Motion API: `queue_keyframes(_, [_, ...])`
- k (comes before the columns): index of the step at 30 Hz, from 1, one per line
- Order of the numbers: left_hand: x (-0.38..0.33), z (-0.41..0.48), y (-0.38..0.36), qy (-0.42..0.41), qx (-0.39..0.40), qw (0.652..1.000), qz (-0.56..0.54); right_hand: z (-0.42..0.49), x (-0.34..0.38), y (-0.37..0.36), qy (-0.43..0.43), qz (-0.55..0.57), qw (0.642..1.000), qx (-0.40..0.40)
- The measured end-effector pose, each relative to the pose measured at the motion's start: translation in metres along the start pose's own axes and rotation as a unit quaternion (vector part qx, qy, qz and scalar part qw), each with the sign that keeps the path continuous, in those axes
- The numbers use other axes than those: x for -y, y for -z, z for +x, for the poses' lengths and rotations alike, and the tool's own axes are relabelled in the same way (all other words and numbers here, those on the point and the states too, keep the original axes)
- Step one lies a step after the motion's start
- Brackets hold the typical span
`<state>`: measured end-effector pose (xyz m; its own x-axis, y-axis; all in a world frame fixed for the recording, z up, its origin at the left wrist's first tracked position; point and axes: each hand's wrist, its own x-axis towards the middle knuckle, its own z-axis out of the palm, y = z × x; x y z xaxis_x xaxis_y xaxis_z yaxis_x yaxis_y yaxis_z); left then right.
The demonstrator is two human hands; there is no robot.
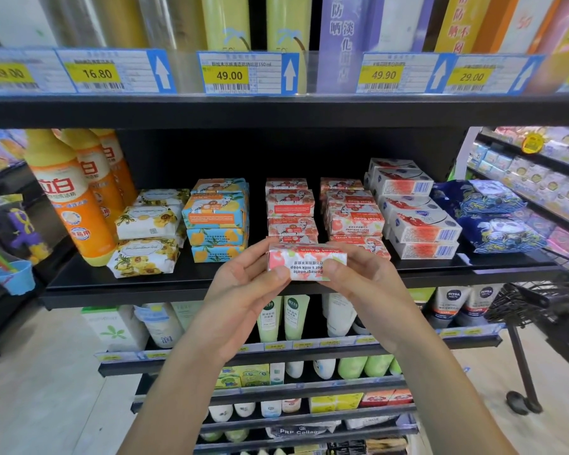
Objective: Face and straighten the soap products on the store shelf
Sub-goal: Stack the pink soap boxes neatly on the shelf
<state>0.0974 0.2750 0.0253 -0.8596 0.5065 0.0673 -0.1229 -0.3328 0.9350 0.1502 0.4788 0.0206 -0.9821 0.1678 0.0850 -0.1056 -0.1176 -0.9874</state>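
Observation:
Both my hands hold one red-and-white pomegranate goat's milk soap box (pixel 306 261) in front of the black shelf (pixel 191 284), its print upside down. My left hand (pixel 247 277) grips its left end and my right hand (pixel 358 272) grips its right end, thumbs on the front face. Behind it stands a stack of the same red soap boxes (pixel 291 210), with a second, crooked stack (pixel 353 215) to the right. Blue-and-yellow soap boxes (pixel 216 221) are stacked to the left, and white floral soap packs (pixel 145 239) lie beyond them.
Orange detergent bottles (pixel 79 198) stand at the shelf's left end. White-and-red boxes (pixel 418 215) and blue wipe packs (pixel 493 215) fill the right. A black wire basket stand (pixel 532 300) is at the right. Price tags (pixel 240 73) line the shelf above; tubes fill lower shelves.

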Motion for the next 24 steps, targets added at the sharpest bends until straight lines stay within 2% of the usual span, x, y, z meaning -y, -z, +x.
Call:
queue_keyframes(3, [-0.001,-0.001,-0.001,-0.005,0.005,1.000,0.015,-0.002,0.000,0.002,0.026,-0.024,0.999,-0.018])
queue_keyframes(9, [-0.004,-0.002,-0.003,0.001,0.001,1.000,0.019,-0.004,0.001,0.008,0.092,-0.014,0.994,0.052])
queue_keyframes(15, [-0.002,-0.002,-0.002,0.008,-0.008,0.999,0.031,-0.005,0.001,0.009,0.129,-0.026,0.988,0.082])
queue_keyframes(19, [0.000,-0.001,-0.002,-0.002,-0.027,0.999,0.027,-0.008,0.005,0.008,0.159,-0.176,0.969,0.064])
queue_keyframes(24, [0.005,0.002,-0.006,-0.007,-0.030,0.999,0.032,-0.007,0.013,-0.003,0.187,-0.389,0.902,0.024])
